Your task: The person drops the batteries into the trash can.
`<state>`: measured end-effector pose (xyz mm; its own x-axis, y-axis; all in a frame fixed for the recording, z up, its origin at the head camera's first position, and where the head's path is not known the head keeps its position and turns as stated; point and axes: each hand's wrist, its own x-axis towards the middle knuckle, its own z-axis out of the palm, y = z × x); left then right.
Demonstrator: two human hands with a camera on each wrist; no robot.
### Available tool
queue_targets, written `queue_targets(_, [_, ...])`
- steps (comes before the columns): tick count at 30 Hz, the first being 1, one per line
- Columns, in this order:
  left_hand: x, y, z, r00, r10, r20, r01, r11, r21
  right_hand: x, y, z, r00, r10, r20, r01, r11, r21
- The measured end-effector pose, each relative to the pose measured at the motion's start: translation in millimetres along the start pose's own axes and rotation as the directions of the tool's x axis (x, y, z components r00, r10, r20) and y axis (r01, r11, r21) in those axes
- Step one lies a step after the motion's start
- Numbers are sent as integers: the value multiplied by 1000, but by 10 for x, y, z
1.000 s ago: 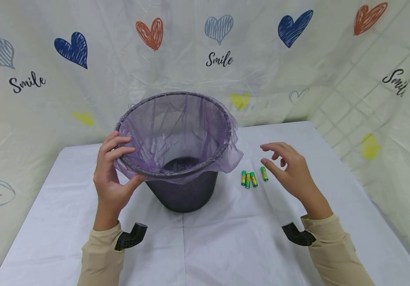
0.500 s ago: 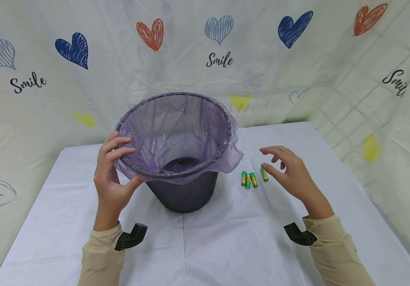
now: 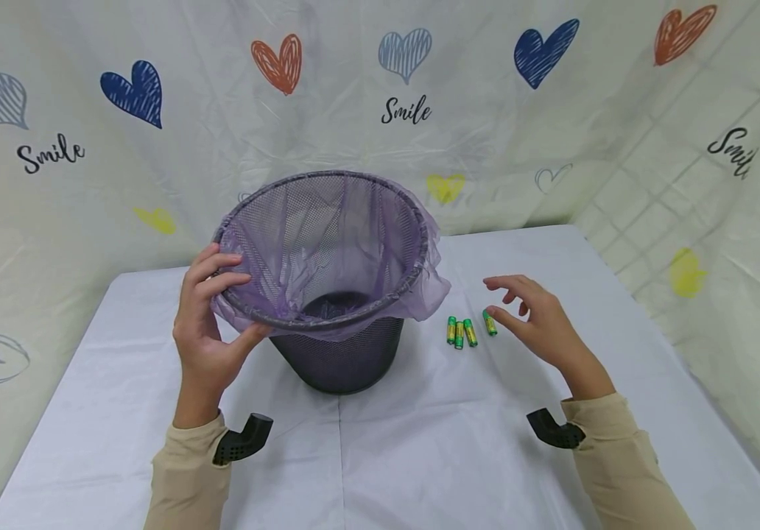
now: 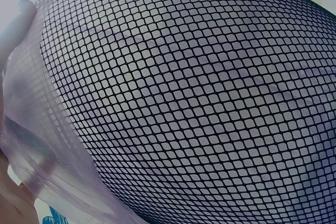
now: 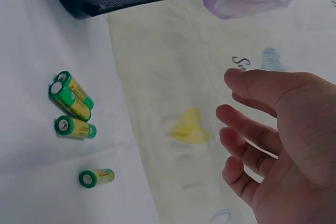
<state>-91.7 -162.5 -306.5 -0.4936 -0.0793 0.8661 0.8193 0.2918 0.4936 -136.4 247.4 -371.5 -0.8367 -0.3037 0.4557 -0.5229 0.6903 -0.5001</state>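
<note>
A black mesh wastebasket (image 3: 347, 364) stands on the table, lined with a thin purple bin bag (image 3: 428, 291) folded over its rim. My left hand (image 3: 210, 335) grips that rim at the left, fingers inside over the bag and thumb along the outer front. The left wrist view is mostly filled by the basket's mesh wall (image 4: 199, 98). To the right of the basket, my right hand (image 3: 535, 320) hovers with fingers loosely bent and nothing in them. In the head view its thumb overlaps a single green-and-yellow battery (image 3: 490, 324). Three similar batteries (image 3: 459, 336) lie together just left of it.
A white cloth (image 3: 406, 456) covers the table. Behind and to the right hangs a pale curtain (image 3: 353, 140) printed with hearts and "Smile". A black wrist mount (image 3: 244, 439) sticks out from the left sleeve, and another mount (image 3: 554, 429) from the right.
My right hand has come slightly down and toward me in the head view, its thumb now over the lone battery's top end. The left hand, basket and batteries stay put.
</note>
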Motion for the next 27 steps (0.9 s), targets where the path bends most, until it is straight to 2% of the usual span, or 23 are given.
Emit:
queue_targets(13, [-1,-5,-2,1000,7,-1,-7,1000,-2,-81,283,100,991,109,73,-111,993,28])
queue_targets(27, [-1,-7,0,1000,7,-2,-7,1000,2,-122,489,207,975,176,136,-181,983,24])
